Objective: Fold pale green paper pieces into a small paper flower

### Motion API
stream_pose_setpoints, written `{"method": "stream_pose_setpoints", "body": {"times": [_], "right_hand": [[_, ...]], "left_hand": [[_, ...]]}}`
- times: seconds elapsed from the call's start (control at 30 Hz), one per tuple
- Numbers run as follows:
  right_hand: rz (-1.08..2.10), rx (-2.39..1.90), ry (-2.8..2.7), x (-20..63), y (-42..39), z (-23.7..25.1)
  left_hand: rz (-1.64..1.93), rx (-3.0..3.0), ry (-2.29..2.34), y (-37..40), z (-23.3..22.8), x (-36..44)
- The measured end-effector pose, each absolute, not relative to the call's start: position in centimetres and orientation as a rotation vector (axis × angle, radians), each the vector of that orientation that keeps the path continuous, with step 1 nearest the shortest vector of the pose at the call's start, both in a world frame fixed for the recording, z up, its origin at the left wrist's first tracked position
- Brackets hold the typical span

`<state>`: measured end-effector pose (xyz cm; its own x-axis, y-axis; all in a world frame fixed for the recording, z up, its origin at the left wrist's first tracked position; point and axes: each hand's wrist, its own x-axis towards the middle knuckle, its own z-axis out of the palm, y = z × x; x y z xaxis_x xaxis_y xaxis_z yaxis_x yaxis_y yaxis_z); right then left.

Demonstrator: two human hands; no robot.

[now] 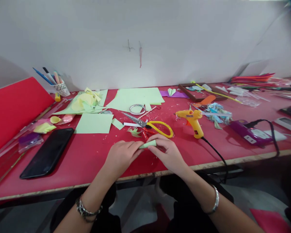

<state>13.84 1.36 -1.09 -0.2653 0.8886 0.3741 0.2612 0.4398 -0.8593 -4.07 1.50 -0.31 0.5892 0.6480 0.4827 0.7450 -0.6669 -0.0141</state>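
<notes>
The right hand (169, 153) is closed to a pinch at the centre of the frame; thumb and fingertips bear on a rolled green paper piece (149, 144), which lies across the gap between both hands, above the near edge of the table (87, 165); the left hand (121, 158) meets the left end of the paper with fingers bent and drawn together; I read this as a light grip, though the contact is partly hidden from my camera.

Step in hand, by my judgement: rolling or shaping the paper; the next move would call for a steady right pinch, a small turn by the left fingertips and low pressure, since the roll may crease or spring open.

Clearances: yellow-handled scissors (142, 123) lie just beyond the fingers, slightly above frame centre; the glue gun (195, 124) stands apart, right of centre; a green sheet (94, 123) lies left of centre; a black phone (48, 153) rests at lower left.
</notes>
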Motion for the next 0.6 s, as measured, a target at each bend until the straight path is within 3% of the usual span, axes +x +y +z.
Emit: {"method": "stream_pose_setpoints", "body": {"times": [0.2, 0.6], "right_hand": [[1.153, -0.958, -1.620, 13.64, 1.55, -1.15], [1.017, -1.049, -1.707, 13.95, 1.02, -0.31]], "left_hand": [[-0.707, -2.661, -1.197, 1.32, -0.13, -3.87], [-0.727, -2.478, -0.984, 1.22, -0.02, -3.89]]}}
